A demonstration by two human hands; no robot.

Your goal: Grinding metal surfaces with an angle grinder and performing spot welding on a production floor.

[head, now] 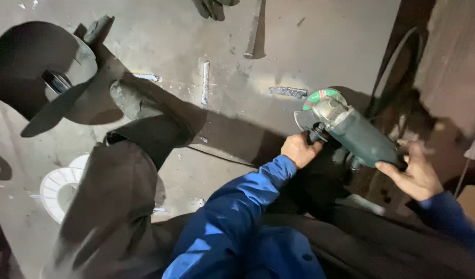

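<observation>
- My left hand (299, 150) grips the side handle of the angle grinder (351, 132), to steady it.
- My right hand (413, 175) closes around its rear body, holding it above the right edge of the steel plate (160, 46).
- The green disc (320, 97) points away from me.

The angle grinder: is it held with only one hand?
No, the left hand grips the side handle and the right hand holds the rear of the angle grinder.

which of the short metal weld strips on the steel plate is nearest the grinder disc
The horizontal grey metal strip, lying just left of the green grinder disc. The upright strip and the small strip lie farther left.
</observation>
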